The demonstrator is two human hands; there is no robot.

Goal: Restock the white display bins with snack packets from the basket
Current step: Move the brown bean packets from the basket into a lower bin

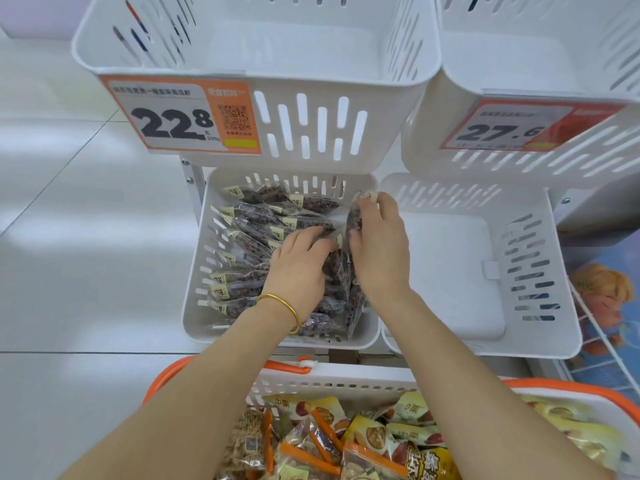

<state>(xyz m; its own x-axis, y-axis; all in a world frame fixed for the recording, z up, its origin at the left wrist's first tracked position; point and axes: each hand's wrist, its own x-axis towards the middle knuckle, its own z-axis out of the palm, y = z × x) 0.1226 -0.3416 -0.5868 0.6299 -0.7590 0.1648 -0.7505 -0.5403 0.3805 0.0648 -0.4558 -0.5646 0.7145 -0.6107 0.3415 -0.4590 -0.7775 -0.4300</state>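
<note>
Both my hands are inside the lower left white bin, which holds several clear snack packets of dark red pieces with small cream labels. My left hand, with a gold bangle on its wrist, lies palm down on the packets, its fingers bent over them. My right hand grips a row of packets standing on edge against the bin's right wall. Below my forearms sits the white and orange basket, full of mixed snack bags.
The lower right bin holds nothing. Two upper white bins overhang the lower ones, with price tags 22.8 and 27.6. White tiled floor lies to the left. A wire rack with a plush toy stands at right.
</note>
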